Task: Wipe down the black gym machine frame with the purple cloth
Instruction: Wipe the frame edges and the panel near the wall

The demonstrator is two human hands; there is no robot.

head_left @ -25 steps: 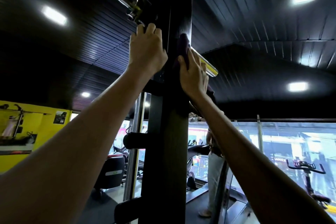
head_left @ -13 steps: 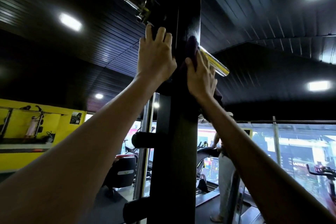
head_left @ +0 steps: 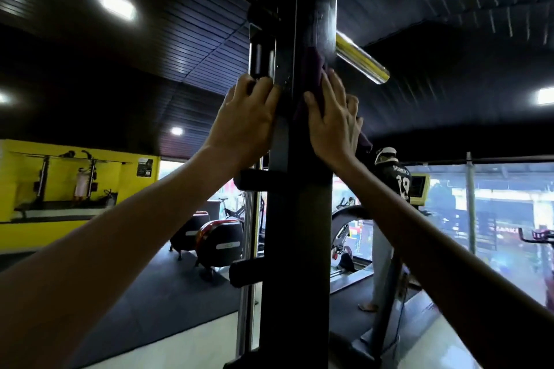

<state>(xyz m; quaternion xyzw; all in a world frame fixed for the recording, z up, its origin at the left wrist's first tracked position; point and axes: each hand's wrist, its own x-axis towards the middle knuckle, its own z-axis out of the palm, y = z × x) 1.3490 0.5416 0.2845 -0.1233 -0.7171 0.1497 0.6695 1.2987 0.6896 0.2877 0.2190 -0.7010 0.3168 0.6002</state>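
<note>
Your right hand (head_left: 331, 123) presses the purple cloth (head_left: 311, 75) flat-fingered against the black upright (head_left: 296, 219); your left hand (head_left: 245, 120) curls its fingers around the frame's edge. With only flat pressure, the cloth may slip free, or snag the chrome bar (head_left: 361, 58).

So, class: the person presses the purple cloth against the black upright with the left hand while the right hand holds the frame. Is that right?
Hands are swapped. The head view shows the right hand pressing the purple cloth against the black upright, while the left hand holds the frame.
</note>
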